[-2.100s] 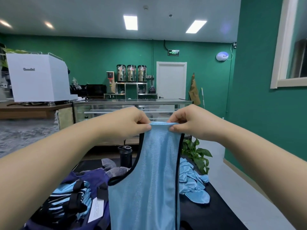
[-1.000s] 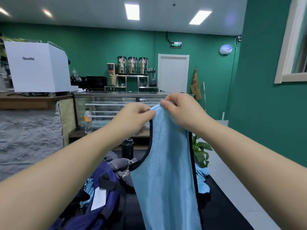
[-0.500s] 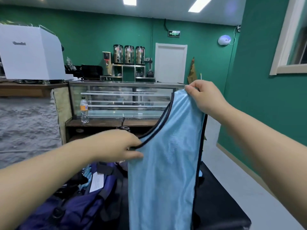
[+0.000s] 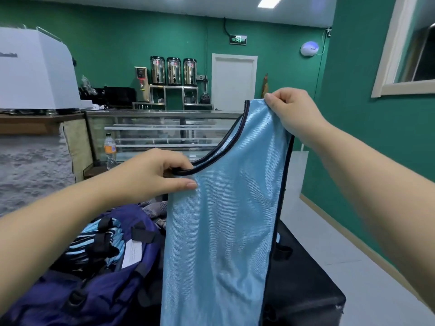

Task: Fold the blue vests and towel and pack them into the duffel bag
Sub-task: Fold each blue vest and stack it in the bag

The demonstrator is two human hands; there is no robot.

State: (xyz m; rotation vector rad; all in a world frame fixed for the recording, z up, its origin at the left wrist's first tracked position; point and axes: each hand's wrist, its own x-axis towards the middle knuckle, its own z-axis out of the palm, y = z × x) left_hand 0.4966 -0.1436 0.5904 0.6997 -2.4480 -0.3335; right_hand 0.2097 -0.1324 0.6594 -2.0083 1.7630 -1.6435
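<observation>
A light blue vest (image 4: pixel 223 220) with black trim hangs upright in front of me, above the table. My right hand (image 4: pixel 294 111) pinches its shoulder strap at the top. My left hand (image 4: pixel 153 177) grips the black-edged neckline lower down on the left, thumb on the front of the cloth. Below my left arm the navy duffel bag (image 4: pixel 94 285) lies open on the black table (image 4: pixel 303 290), with striped blue fabric (image 4: pixel 98 238) inside. A grey checked towel (image 4: pixel 153 208) shows just behind the bag, partly hidden by the vest.
A glass display counter (image 4: pixel 160 132) with a drink bottle (image 4: pixel 109 147) stands beyond the table. The stone-faced bar with a white machine (image 4: pixel 35 69) is at the left. Grey floor (image 4: pixel 348 243) runs along the green wall on the right.
Both hands pinched the strap together at the top. My left hand has since slid down to the neckline while my right hand moved up and right, spreading the vest.
</observation>
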